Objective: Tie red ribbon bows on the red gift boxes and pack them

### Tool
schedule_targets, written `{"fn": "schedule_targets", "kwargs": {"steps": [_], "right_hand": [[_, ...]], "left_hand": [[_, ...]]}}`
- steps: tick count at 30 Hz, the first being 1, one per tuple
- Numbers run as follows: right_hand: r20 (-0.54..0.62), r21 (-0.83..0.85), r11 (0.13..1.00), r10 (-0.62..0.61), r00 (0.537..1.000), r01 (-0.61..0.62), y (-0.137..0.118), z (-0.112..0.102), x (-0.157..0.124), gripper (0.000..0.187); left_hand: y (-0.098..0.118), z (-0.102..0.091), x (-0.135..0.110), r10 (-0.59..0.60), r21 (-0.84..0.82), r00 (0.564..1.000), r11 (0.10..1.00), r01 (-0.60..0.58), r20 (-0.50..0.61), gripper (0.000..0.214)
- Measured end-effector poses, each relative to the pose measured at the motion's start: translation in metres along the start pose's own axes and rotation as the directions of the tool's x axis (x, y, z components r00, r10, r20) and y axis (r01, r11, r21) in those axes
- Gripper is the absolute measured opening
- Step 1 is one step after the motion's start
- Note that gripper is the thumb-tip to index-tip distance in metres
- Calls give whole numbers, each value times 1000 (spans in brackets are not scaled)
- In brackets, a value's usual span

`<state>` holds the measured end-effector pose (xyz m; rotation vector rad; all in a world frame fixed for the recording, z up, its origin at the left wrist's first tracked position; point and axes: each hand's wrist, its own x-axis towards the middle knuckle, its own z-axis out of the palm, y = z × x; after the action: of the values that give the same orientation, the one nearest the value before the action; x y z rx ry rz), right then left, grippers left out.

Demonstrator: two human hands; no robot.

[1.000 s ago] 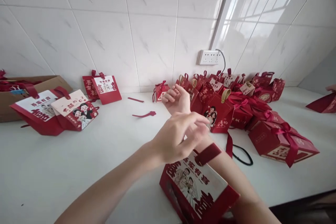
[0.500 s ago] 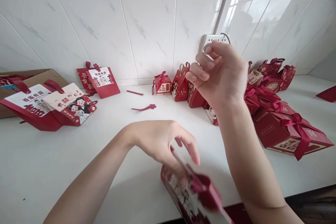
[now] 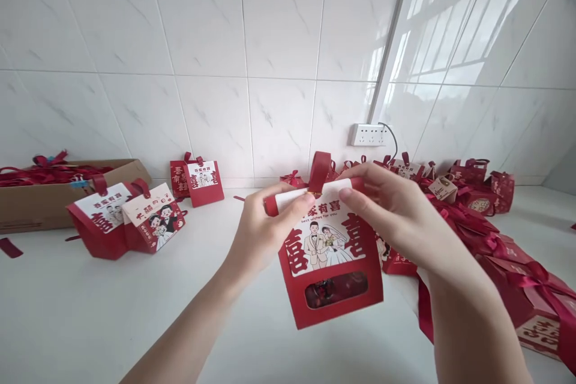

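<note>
Left hand and right hand pinch a windowed red box, contents unclear.

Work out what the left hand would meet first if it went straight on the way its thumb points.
The left hand, which grips the top of the red box, would probably meet the base of the red ribbon handle first, though depth is hard to judge.

A socket strip adjoins the tiled wall; a cable curves alongside.
</note>
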<state>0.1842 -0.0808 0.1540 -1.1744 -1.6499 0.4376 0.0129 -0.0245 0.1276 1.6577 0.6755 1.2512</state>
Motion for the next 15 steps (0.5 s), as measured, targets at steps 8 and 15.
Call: {"fn": "schedule_targets", "kwargs": {"steps": [8,15], "right_hand": [[-136,80,990,-102,985,113,4,20,3,17],[-253,84,987,-114,961,139,-2,27,-2,16]], "left_hand": [[13,1,-10,-23,-150,998,988,31,58,23],[14,6,-17,69,-172,995,982,-81,-76,25]]}}
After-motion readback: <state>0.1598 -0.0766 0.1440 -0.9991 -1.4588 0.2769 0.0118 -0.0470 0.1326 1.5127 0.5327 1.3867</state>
